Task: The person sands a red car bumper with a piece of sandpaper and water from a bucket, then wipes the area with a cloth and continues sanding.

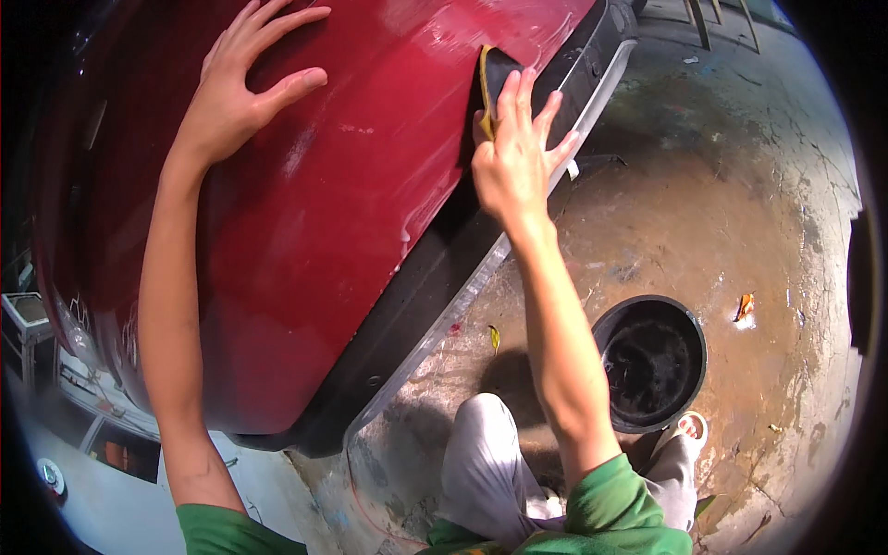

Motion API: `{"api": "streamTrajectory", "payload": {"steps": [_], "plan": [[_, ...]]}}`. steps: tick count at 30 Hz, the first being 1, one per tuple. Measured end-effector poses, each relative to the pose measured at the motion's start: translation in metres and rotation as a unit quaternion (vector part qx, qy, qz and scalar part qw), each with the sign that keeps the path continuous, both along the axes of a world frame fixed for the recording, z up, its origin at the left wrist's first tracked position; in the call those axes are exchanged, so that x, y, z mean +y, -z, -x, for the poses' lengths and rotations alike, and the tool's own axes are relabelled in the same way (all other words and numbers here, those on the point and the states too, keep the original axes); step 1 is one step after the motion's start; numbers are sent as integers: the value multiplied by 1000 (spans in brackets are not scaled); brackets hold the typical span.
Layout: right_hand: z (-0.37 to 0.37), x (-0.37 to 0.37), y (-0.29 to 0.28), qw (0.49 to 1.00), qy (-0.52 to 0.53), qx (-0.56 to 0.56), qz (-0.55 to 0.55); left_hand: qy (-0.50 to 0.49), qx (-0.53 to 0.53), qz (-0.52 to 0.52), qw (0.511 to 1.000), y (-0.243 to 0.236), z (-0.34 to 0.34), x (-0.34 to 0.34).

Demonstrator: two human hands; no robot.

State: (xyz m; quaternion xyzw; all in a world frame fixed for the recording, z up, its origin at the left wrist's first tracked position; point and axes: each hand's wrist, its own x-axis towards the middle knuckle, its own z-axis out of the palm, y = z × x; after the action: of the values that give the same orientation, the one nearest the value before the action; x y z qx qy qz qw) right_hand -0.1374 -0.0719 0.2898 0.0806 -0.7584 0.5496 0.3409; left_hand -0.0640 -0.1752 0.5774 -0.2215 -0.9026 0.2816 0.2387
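Observation:
A wet, glossy red car bumper point(305, 213) fills the upper left, with a black lower trim point(388, 305) along its edge. My right hand point(518, 153) presses a dark pad with a yellow edge point(487, 83) against the bumper close to this trim. The thumb is by the yellow edge, and the fingers spread over the dark part. Whitish suds or streaks lie on the paint nearby. Over at the upper left, my left hand point(245, 79) is open on or just above the red paint, fingers apart and holding nothing.
A black round tub point(652, 365) stands on the wet concrete floor point(703, 222) by my foot. Fallen leaves lie around it. At the top right are the legs of a wooden stool point(698, 23). A white surface point(102, 481) sits at the lower left.

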Motion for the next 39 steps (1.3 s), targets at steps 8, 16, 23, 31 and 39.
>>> {"api": "streamTrajectory", "payload": {"steps": [8, 16, 23, 31, 39], "plan": [[-88, -30, 3, 996, -80, 45, -16, 1, -5, 4, 1000, -2, -5, -12], [-76, -45, -2, 997, -65, 27, 10, -5, 10, 17, 1000, -2, -9, -19], [40, 11, -2, 996, 1, -20, 86, -10, -3, 7, 1000, -1, -2, 0], [-108, -29, 14, 990, -138, 30, -23, -28, 1, 9, 1000, -3, -9, -2], [-63, -18, 9, 993, -112, 24, 20, -20, 4, -1, 1000, 1, -11, -9]]}}
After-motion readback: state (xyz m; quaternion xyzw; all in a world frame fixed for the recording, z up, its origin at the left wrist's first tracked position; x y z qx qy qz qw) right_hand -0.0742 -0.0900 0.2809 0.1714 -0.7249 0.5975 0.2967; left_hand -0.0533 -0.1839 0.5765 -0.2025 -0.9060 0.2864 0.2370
